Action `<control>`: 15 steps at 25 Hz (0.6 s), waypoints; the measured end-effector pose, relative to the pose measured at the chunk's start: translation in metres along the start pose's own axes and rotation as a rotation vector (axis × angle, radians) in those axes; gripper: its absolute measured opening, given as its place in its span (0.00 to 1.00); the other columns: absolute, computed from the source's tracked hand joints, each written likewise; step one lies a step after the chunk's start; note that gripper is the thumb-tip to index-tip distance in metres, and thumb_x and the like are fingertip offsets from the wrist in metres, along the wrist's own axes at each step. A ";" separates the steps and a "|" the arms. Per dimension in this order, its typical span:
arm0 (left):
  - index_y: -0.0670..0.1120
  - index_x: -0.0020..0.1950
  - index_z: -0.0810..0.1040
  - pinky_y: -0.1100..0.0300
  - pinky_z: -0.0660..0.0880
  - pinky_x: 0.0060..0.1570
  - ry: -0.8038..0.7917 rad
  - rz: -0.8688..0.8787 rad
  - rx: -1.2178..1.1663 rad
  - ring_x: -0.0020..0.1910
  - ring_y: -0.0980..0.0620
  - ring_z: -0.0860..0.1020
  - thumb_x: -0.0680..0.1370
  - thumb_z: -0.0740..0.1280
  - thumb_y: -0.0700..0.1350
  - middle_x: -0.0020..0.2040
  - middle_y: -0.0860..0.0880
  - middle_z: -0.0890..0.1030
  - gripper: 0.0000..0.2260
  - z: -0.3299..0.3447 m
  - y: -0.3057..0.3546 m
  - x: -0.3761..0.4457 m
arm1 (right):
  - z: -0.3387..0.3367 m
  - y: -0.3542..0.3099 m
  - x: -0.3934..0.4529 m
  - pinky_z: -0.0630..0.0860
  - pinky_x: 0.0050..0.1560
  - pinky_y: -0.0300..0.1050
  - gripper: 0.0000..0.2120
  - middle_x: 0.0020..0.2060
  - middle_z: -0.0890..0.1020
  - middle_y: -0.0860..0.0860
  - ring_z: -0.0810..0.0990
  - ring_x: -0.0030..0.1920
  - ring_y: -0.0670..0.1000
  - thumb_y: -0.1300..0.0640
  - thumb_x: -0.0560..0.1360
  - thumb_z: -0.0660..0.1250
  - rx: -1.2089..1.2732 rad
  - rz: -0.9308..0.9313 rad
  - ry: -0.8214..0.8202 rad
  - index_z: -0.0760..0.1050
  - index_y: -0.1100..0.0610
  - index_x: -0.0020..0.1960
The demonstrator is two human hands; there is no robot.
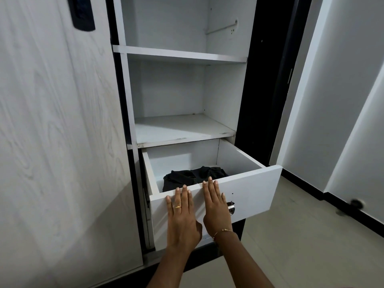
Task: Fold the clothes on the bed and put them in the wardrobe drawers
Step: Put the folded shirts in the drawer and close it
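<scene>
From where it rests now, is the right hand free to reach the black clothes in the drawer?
Probably yes. The right hand lies flat on the drawer front, fingertips at its top edge; the drawer is open and nothing covers the black clothes just behind.

The lower part of the black garment is hidden behind the drawer front. The metal knob is partly covered by the right hand. The black door handle is cut off by the top edge. A dark round object at the right door is blurred beyond telling.
</scene>
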State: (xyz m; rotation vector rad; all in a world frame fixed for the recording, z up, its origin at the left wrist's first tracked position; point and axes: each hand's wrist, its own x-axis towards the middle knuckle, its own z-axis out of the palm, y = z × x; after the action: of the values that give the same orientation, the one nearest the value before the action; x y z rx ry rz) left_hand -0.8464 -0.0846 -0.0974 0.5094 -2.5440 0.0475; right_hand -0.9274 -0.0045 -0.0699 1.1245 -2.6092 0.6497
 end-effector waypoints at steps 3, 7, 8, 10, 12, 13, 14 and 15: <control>0.35 0.70 0.60 0.40 0.52 0.68 0.029 -0.006 0.034 0.71 0.37 0.60 0.55 0.77 0.46 0.71 0.36 0.66 0.48 0.006 -0.011 0.014 | 0.000 -0.003 0.017 0.41 0.74 0.49 0.39 0.67 0.27 0.50 0.27 0.68 0.50 0.68 0.76 0.56 -0.013 0.016 -0.051 0.26 0.55 0.67; 0.33 0.68 0.68 0.37 0.51 0.68 0.047 0.020 0.124 0.70 0.35 0.60 0.57 0.77 0.52 0.70 0.34 0.66 0.45 0.019 -0.023 0.032 | 0.013 -0.005 0.037 0.43 0.74 0.49 0.40 0.67 0.26 0.50 0.26 0.68 0.50 0.64 0.77 0.58 0.004 0.041 -0.093 0.25 0.56 0.67; 0.34 0.67 0.69 0.38 0.50 0.68 0.046 0.023 0.132 0.70 0.35 0.60 0.56 0.77 0.54 0.70 0.34 0.67 0.45 0.021 -0.027 0.039 | 0.015 -0.005 0.046 0.43 0.74 0.49 0.41 0.67 0.26 0.50 0.26 0.68 0.50 0.64 0.77 0.59 0.005 0.037 -0.106 0.25 0.56 0.67; 0.34 0.67 0.69 0.39 0.50 0.68 0.058 0.030 0.120 0.69 0.36 0.61 0.54 0.78 0.54 0.69 0.35 0.68 0.46 0.028 -0.037 0.053 | 0.019 -0.005 0.064 0.44 0.74 0.50 0.40 0.67 0.26 0.50 0.26 0.68 0.50 0.65 0.77 0.58 0.023 0.028 -0.121 0.25 0.56 0.67; 0.36 0.69 0.65 0.40 0.50 0.68 0.058 0.042 0.113 0.70 0.37 0.60 0.54 0.78 0.52 0.71 0.36 0.66 0.49 0.036 -0.050 0.065 | 0.024 -0.006 0.080 0.46 0.74 0.51 0.41 0.66 0.26 0.50 0.26 0.67 0.50 0.65 0.78 0.58 0.025 0.024 -0.136 0.25 0.56 0.68; 0.37 0.70 0.63 0.40 0.50 0.68 0.056 0.053 0.107 0.72 0.38 0.58 0.54 0.78 0.51 0.72 0.37 0.63 0.49 0.041 -0.057 0.071 | 0.027 -0.006 0.089 0.46 0.74 0.51 0.41 0.66 0.26 0.50 0.26 0.67 0.50 0.65 0.78 0.58 0.026 0.022 -0.146 0.26 0.56 0.70; 0.38 0.70 0.61 0.41 0.50 0.69 0.063 0.066 0.098 0.74 0.39 0.54 0.54 0.78 0.50 0.73 0.39 0.61 0.50 0.047 -0.064 0.077 | 0.030 -0.006 0.096 0.46 0.74 0.51 0.41 0.66 0.26 0.50 0.26 0.67 0.51 0.65 0.78 0.58 0.024 0.020 -0.156 0.28 0.56 0.72; 0.38 0.71 0.60 0.42 0.49 0.69 0.074 0.083 0.087 0.75 0.40 0.49 0.54 0.78 0.50 0.73 0.40 0.60 0.50 0.052 -0.072 0.083 | 0.034 -0.007 0.104 0.46 0.74 0.52 0.40 0.66 0.26 0.50 0.26 0.67 0.51 0.65 0.78 0.58 0.021 0.020 -0.165 0.30 0.56 0.73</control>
State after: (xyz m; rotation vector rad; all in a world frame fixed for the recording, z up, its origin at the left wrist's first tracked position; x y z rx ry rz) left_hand -0.9107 -0.1869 -0.1039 0.4270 -2.4977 0.2049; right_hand -0.9944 -0.0909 -0.0593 1.2084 -2.7601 0.6138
